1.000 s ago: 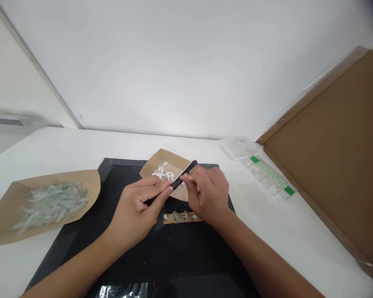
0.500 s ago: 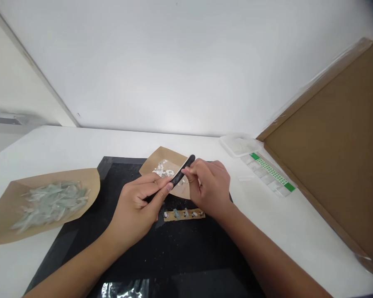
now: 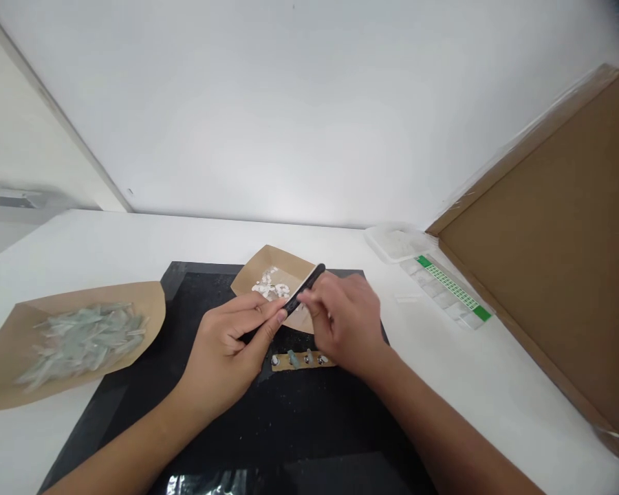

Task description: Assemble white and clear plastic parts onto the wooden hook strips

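A slim black nail file (image 3: 309, 280) with a pale edge slants up to the right above the mat. My left hand (image 3: 232, 337) is closed on its lower end, thumb and fingers pinching it. Against the file's near side, my right hand (image 3: 348, 320) has its fingertips pressed together; it is slightly blurred, and anything small in the pinch is hidden. Beneath both hands lies a tan strip (image 3: 283, 366) bearing a row of small pale and greenish pieces on metal studs. Its right end is covered by my right hand. Behind the file, a brown paper tray (image 3: 258, 265) holds white flakes.
On the left, a larger brown paper tray (image 3: 147, 295) holds many translucent greenish slivers. A black mat (image 3: 221, 426) covers the middle of the white table (image 3: 464, 385). To the right lie a clear plastic lid (image 3: 397, 240) and a green-marked sheet (image 3: 451, 287), beside a cardboard panel (image 3: 557, 254).
My right hand has shifted slightly left and down along the file, now covering the strip's right end. The file's tip sits slightly lower. My left hand keeps its hold.
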The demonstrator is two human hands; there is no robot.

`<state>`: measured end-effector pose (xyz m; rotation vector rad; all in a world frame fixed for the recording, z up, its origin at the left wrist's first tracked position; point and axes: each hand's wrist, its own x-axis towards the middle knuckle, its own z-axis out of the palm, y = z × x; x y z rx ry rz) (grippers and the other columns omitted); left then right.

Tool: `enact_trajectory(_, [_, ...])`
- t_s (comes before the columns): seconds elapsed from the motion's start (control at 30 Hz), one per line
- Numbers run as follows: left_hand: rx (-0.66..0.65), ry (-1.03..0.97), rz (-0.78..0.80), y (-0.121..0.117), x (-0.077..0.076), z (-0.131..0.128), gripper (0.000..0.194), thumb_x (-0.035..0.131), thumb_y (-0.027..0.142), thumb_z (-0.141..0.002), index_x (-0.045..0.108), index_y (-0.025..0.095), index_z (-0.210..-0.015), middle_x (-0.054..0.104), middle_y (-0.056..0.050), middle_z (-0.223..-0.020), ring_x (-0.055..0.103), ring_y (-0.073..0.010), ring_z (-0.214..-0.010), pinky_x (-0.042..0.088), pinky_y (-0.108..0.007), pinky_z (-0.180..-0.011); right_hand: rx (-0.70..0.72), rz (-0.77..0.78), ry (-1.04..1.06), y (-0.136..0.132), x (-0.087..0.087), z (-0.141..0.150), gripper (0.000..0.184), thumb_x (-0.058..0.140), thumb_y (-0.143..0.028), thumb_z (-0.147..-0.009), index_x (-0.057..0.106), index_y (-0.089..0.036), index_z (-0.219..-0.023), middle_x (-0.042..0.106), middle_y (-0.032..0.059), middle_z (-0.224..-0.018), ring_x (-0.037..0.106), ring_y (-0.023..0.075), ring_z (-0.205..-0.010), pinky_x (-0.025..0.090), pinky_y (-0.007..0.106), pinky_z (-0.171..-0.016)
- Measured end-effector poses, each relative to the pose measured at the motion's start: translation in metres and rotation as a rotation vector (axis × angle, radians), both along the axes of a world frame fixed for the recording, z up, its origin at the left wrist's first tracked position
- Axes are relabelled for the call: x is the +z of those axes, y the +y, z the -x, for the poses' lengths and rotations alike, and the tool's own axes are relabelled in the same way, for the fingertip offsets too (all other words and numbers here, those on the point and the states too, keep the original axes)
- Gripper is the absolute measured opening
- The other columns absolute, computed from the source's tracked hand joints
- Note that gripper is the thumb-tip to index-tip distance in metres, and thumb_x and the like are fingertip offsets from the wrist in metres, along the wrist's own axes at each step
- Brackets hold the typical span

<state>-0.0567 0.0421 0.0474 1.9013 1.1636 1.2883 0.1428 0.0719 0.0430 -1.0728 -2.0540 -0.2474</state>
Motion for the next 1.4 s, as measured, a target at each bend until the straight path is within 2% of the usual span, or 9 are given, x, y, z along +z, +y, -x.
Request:
enact_trajectory(0.07, [0.003,0.002,-0.011,-0.001,0.0,0.0,0.02,0.067,0.024,-0.098,0.086,0.021,-0.103,0.068,0.0,-0.067,0.063,-0.0125,-0.058,0.052,-0.023,-0.057,0.01,-0.014,-0.006,0.001,0.001,0.0,0.033,0.057,-0.024,-0.104,0.045,-0.023,-0.073,0.059,-0.0037,-0.063,0.047,0.0126,-0.056,0.032,0.033,-0.065])
enact_trajectory(0.17, [0.02,-0.001,-0.009,-0.003,-0.001,0.001,0.02,0.067,0.026,-0.099,0.085,0.022,-0.107,0.073,-0.002,-0.077,0.063,-0.0122,-0.059,0.052,-0.023,-0.054,-0.079,-0.042,0.036,0.001,0.003,-0.001,0.031,0.056,-0.025,-0.105,0.046,-0.023,-0.075,0.06,-0.0035,-0.064,0.049,0.0126,-0.055,0.031,0.033,-0.065])
enact_trajectory(0.37, [0.03,0.013,-0.047,-0.003,0.0,0.001,0.02,0.067,0.026,-0.099,0.086,0.021,-0.105,0.071,-0.002,-0.073,0.063,-0.0131,-0.059,0.053,-0.023,-0.055,-0.037,-0.018,0.021,-0.001,0.003,-0.001,0.032,0.056,-0.025,-0.105,0.046,-0.023,-0.075,0.062,-0.0024,-0.065,0.052,0.013,-0.056,0.031,0.032,-0.064])
enact_trajectory(0.5, [0.023,0.003,-0.044,-0.002,-0.001,0.002,0.019,0.068,0.024,-0.099,0.085,0.022,-0.105,0.074,-0.002,-0.081,0.066,-0.0124,-0.062,0.052,-0.022,-0.053,-0.004,-0.021,0.017,-0.001,-0.001,0.0,0.032,0.058,-0.026,-0.104,0.046,-0.023,-0.074,0.062,-0.0031,-0.063,0.049,0.013,-0.055,0.032,0.033,-0.065])
enact_trajectory(0.8, [0.01,0.029,-0.1,-0.002,-0.001,0.003,0.02,0.067,0.018,-0.099,0.084,0.02,-0.109,0.07,-0.001,-0.076,0.064,-0.01,-0.061,0.05,-0.02,-0.055,-0.028,-0.024,0.057,0.0,0.0,0.0,0.032,0.059,-0.023,-0.103,0.046,-0.023,-0.075,0.062,-0.0027,-0.065,0.05,0.0132,-0.056,0.032,0.033,-0.064])
enact_trajectory(1.03, [0.013,0.044,-0.168,0.0,-0.003,0.003,0.021,0.067,0.014,-0.098,0.084,0.02,-0.11,0.073,-0.001,-0.082,0.067,-0.0092,-0.066,0.053,-0.02,-0.062,0.002,0.011,0.09,0.0,-0.001,0.002,0.029,0.059,-0.023,-0.103,0.048,-0.022,-0.076,0.063,-0.002,-0.067,0.049,0.0136,-0.058,0.033,0.033,-0.065])
enact_trajectory(1.2, [0.044,0.091,-0.261,0.001,-0.006,0.005,0.021,0.069,0.012,-0.097,0.082,0.018,-0.112,0.078,-0.004,-0.098,0.075,-0.0127,-0.085,0.058,-0.021,-0.077,0.06,0.065,0.104,-0.003,0.0,0.0,0.028,0.061,-0.023,-0.103,0.05,-0.022,-0.077,0.065,-0.0017,-0.069,0.052,0.0143,-0.06,0.035,0.033,-0.065])
enact_trajectory(1.33, [0.133,0.179,-0.308,-0.002,-0.005,0.004,0.022,0.068,0.016,-0.098,0.08,0.02,-0.116,0.077,-0.003,-0.099,0.073,-0.0129,-0.083,0.057,-0.023,-0.078,0.142,0.197,0.32,-0.007,0.004,-0.006,0.016,0.063,-0.023,-0.102,0.057,-0.023,-0.088,0.069,-0.0004,-0.08,0.064,0.0159,-0.071,0.045,0.031,-0.067])
enact_trajectory(1.4, [0.197,0.247,-0.316,-0.003,-0.004,0.003,0.027,0.067,0.019,-0.1,0.077,0.022,-0.125,0.076,-0.003,-0.099,0.072,-0.0132,-0.08,0.056,-0.024,-0.075,0.199,0.302,0.471,-0.009,0.004,-0.008,0.014,0.063,-0.022,-0.102,0.056,-0.024,-0.091,0.067,-0.0008,-0.081,0.065,0.0152,-0.071,0.048,0.03,-0.065])
